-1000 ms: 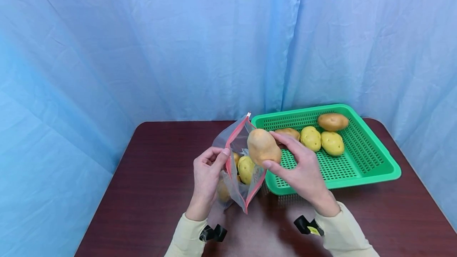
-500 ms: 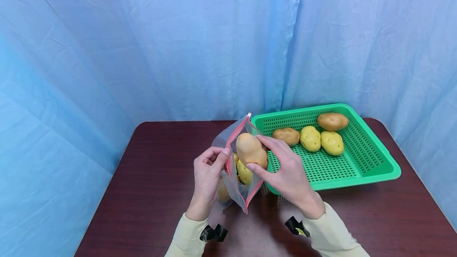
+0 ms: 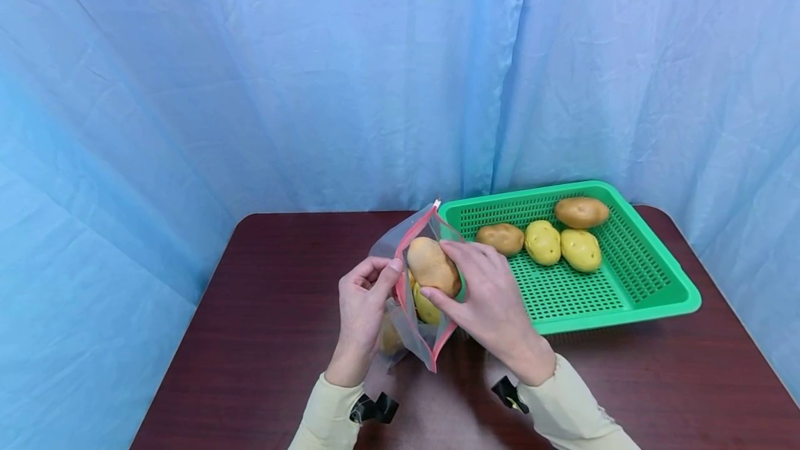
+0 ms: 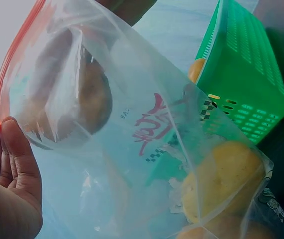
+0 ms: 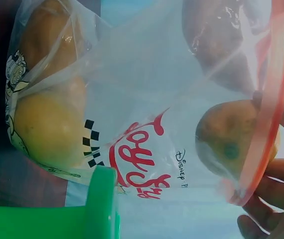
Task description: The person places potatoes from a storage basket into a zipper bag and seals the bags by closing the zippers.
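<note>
My left hand (image 3: 362, 314) pinches the pink zip edge of a clear zip bag (image 3: 390, 236), whose mouth gapes toward the right. In my right hand (image 3: 490, 297) is a pale brown potato (image 3: 431, 264), gripped between thumb and fingers within the bag's mouth. Through the plastic in the left wrist view, this potato (image 4: 94, 99) shows near the top of the bag. Lower in the bag lie a yellow potato (image 3: 427, 305) and brown ones, partly hidden. The right wrist view shows red lettering (image 5: 137, 154) and a checkered pattern on the bag.
A green perforated basket (image 3: 625, 317) stands right of the bag, close to it. Inside are two brown potatoes, one at the left (image 3: 500, 238) and one at the back (image 3: 581, 212), with two yellow potatoes (image 3: 542, 243) between. Blue curtains hang behind the dark wooden table (image 3: 281, 283).
My right hand has moved left with the pale brown potato, from over the bag's right edge into its mouth. The left hand keeps its place on the zip edge.
</note>
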The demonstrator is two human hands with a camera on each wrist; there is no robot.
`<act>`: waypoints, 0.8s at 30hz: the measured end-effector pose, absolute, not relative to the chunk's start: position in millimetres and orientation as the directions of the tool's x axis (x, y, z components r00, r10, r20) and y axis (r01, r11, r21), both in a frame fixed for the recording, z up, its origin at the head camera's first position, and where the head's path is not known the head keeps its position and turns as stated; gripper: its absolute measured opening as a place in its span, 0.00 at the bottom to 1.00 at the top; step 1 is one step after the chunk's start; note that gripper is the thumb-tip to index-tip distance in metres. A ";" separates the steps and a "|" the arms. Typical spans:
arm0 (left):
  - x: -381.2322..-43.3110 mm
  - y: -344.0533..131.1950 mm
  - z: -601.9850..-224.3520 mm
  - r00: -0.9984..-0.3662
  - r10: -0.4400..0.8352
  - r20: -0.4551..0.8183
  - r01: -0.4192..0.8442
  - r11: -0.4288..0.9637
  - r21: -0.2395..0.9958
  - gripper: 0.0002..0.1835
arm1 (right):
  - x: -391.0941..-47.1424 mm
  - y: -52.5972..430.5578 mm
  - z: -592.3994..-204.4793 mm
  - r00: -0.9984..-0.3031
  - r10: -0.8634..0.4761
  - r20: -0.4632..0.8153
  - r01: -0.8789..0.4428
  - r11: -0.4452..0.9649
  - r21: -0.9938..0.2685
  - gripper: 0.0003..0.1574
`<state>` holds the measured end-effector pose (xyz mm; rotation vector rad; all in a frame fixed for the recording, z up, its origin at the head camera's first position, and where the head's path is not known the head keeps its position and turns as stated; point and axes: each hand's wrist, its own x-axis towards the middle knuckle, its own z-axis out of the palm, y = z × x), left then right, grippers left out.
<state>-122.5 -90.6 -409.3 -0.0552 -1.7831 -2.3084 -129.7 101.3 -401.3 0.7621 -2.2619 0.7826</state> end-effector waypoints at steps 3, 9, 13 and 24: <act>-122.7 -90.3 -408.8 -0.973 -0.161 0.165 0.201 -0.243 0.949 0.11 | -131.5 100.7 -402.5 -0.636 -0.329 0.698 -0.667 0.689 -0.283 0.41; -123.1 -90.3 -407.5 -0.970 -0.171 0.172 0.213 -0.264 0.941 0.11 | -133.1 103.4 -406.7 -0.617 -0.343 0.708 -0.668 0.705 -0.241 0.46; -123.3 -91.4 -407.0 -0.971 -0.172 0.165 0.207 -0.264 0.942 0.11 | -131.4 110.9 -408.4 -0.625 -0.254 0.738 -0.653 0.689 -0.316 0.43; -124.6 -99.8 -405.6 -0.966 -0.207 0.154 0.208 -0.266 0.941 0.09 | -126.7 131.0 -401.7 -0.871 -0.097 0.481 -0.379 0.756 -0.533 0.07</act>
